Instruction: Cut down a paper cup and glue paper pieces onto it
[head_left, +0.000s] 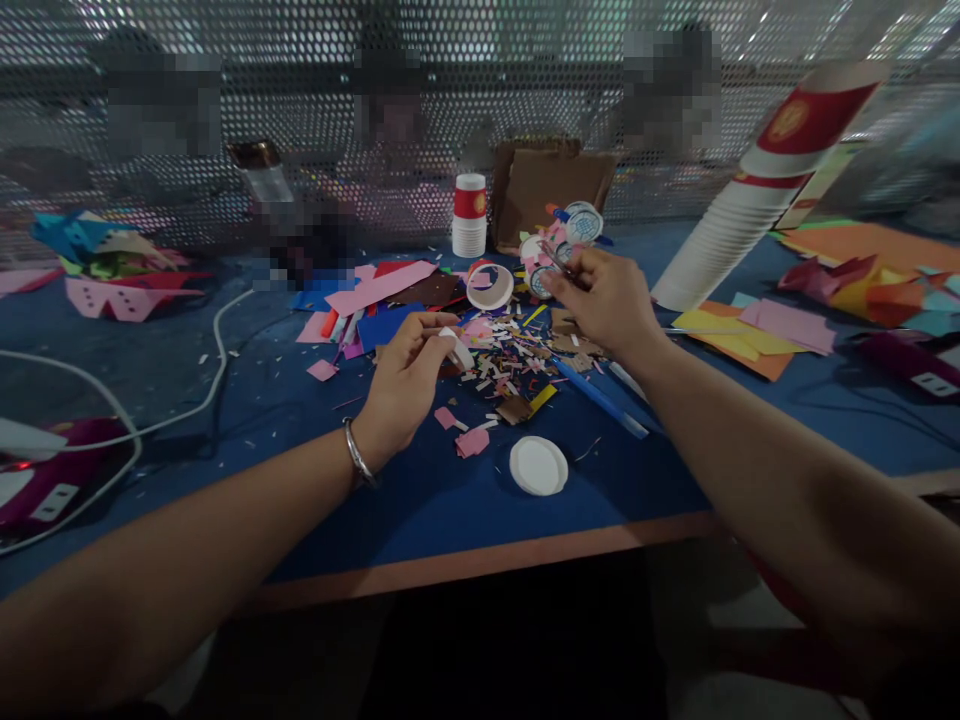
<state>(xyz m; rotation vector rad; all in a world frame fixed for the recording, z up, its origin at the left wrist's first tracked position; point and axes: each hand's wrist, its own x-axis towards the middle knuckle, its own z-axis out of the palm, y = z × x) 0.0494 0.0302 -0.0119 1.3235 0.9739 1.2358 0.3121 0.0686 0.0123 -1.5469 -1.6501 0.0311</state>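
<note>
My left hand pinches a small white paper cup base between thumb and fingers, above the scrap pile. Farther back and to the right, my right hand is closed on a thin metal tool; its exact kind is hard to make out. Just behind that tool stand white discs with blue patterns, partly hidden by the hand. A cut paper cup ring lies on its side between my hands. Nearer to me, a round white cup bottom rests on the blue table.
Paper scraps cover the table's middle, beside a blue pen. A tall leaning cup stack rises at right; a shorter cup stack stands behind. A white cable crosses the left side. Perforated metal mesh closes the back.
</note>
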